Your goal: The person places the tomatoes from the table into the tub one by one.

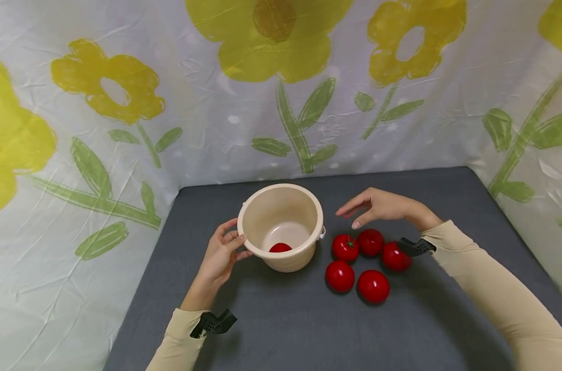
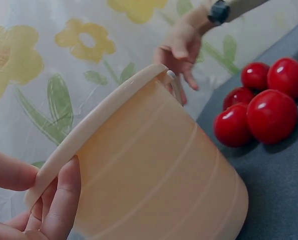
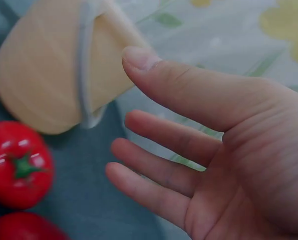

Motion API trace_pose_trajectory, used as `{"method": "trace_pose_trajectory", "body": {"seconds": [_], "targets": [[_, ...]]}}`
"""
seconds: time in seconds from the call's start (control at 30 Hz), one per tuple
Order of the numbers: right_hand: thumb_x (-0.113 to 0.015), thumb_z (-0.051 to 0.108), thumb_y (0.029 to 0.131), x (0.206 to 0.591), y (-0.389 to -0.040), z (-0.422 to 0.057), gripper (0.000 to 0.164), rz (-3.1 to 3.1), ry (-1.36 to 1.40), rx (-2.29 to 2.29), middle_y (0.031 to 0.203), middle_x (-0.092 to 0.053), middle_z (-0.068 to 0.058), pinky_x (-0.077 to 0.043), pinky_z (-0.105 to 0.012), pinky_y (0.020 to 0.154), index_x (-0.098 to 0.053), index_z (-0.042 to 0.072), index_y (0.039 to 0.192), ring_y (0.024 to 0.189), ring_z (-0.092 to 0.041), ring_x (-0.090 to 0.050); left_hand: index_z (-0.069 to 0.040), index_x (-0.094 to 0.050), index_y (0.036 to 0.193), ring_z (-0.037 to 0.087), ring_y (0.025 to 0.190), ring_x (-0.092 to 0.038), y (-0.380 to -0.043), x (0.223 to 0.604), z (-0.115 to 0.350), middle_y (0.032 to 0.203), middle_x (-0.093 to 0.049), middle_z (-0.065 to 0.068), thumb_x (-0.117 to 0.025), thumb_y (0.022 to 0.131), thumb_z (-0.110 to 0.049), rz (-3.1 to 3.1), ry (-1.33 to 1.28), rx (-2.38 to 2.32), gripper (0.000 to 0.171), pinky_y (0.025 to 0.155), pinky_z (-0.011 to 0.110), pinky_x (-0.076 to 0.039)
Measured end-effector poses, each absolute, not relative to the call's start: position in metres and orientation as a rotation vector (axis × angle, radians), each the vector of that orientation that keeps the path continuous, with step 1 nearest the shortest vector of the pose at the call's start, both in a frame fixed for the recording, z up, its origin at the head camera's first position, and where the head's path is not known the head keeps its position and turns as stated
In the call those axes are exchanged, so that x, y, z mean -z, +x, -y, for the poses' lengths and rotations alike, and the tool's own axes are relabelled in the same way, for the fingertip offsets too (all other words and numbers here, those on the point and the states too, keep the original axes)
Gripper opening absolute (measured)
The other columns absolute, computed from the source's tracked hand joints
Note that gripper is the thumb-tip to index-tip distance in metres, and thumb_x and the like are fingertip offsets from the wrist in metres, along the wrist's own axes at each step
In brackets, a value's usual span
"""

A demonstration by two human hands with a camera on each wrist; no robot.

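A cream plastic bucket (image 1: 281, 221) stands on the dark table, tilted a little. My left hand (image 1: 222, 252) pinches its rim on the left side, thumb on one face and fingers on the other, as the left wrist view shows up close. Inside the bucket lies one red tomato (image 1: 280, 248), partly hidden by the near wall. Holding nothing, my right hand (image 1: 378, 206) hovers between the bucket and a group of several tomatoes, its fingers loosely spread. One tomato (image 3: 21, 165) with a green stem shows below that hand in the right wrist view.
The other red tomatoes (image 1: 374, 286) sit close together right of the bucket on the dark grey table (image 1: 285, 330). A white handle (image 2: 175, 86) hangs at the bucket's side. Behind the table rises a white curtain (image 1: 207, 103) with yellow flowers.
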State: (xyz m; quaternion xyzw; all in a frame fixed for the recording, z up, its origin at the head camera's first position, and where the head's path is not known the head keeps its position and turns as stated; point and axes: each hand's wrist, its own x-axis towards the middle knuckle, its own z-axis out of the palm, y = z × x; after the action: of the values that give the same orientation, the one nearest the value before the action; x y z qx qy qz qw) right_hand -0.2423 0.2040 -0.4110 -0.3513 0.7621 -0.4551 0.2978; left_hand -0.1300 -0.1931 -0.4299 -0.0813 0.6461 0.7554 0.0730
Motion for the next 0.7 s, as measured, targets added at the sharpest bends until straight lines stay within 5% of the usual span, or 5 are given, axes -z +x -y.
{"method": "trace_pose_trajectory", "body": {"seconds": [0.2,0.33,0.43,0.7], "targets": [[-0.080,0.017,0.082,0.441,-0.237,-0.204,0.055,-1.992,-0.855,1.206,0.138,-0.058,-0.023,-0.057,-0.027,0.092,-0.062,0.002,0.132,0.127,-0.037,-0.058,-0.003,-0.024,0.148,0.009,0.070,-0.064,-0.129,0.431,0.194,0.093,-0.062,-0.003,-0.049,0.098,0.006,-1.938,-0.237,-2.277,0.056,0.063,0.025,-0.059],[-0.079,0.017,0.083,0.454,-0.235,-0.202,0.057,-1.972,-0.874,1.184,0.138,-0.057,-0.026,-0.055,-0.043,0.099,-0.059,-0.001,0.133,0.128,-0.049,-0.053,-0.003,-0.024,0.148,0.008,0.070,-0.064,-0.129,0.431,0.194,0.091,-0.062,-0.005,-0.049,0.098,0.005,-1.939,-0.230,-2.277,0.056,0.063,0.025,-0.059],[-0.078,0.015,0.084,0.461,-0.234,-0.199,0.056,-1.971,-0.905,1.152,0.135,-0.061,-0.022,-0.049,-0.055,0.103,-0.058,-0.003,0.133,0.125,-0.044,-0.057,-0.004,-0.025,0.148,0.008,0.070,-0.065,-0.129,0.431,0.194,0.092,-0.062,-0.003,-0.049,0.098,0.006,-1.938,-0.227,-2.284,0.056,0.063,0.025,-0.059],[-0.081,0.016,0.081,0.472,-0.231,-0.188,0.056,-2.037,-0.909,1.034,0.130,-0.067,-0.011,-0.048,-0.052,0.104,-0.062,0.004,0.132,0.120,-0.031,-0.060,-0.003,-0.024,0.148,0.008,0.071,-0.065,-0.128,0.432,0.194,0.096,-0.062,0.001,-0.049,0.098,0.006,-1.937,-0.217,-2.284,0.057,0.063,0.025,-0.059]]}}
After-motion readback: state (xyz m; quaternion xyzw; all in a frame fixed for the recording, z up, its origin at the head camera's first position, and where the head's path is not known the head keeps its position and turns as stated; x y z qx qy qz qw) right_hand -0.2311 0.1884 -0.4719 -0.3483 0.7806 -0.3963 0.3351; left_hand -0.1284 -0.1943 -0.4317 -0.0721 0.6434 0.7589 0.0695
